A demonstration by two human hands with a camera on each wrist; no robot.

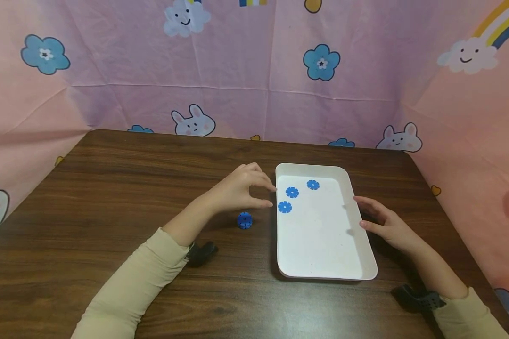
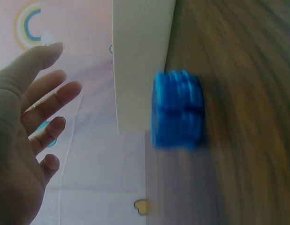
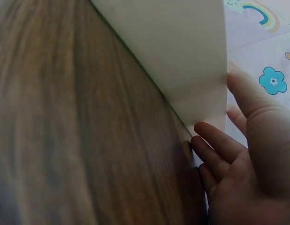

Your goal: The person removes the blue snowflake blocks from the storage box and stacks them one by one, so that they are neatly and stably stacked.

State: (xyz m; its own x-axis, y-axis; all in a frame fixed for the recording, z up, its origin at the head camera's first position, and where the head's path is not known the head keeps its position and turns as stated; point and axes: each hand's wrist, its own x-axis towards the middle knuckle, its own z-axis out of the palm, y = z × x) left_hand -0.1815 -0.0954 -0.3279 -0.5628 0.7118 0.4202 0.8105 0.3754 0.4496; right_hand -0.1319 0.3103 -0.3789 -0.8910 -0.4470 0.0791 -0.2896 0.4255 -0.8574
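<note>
My left hand [image 1: 242,187] hovers by the left rim of a white tray [image 1: 322,254], its fingers loosely bent and nothing between them. In the left wrist view, the same hand [image 2: 23,117] has thumb and fingers apart. Below it on the table stands a small stack of blue notched discs [image 1: 244,220], seen side-on and blurred in the left wrist view [image 2: 178,110]. Three flat blue notched discs [image 1: 292,192] lie in the tray's far left part. My right hand [image 1: 386,225] touches the tray's right side with its fingertips; the right wrist view shows this hand [image 3: 248,159] against the outer wall.
A brown wood-grain table [image 1: 123,197] lies under everything. Behind and beside it hangs a pink and purple cloth [image 1: 237,61] printed with clouds, flowers and rabbits. Dark straps [image 1: 417,299] sit on both wrists.
</note>
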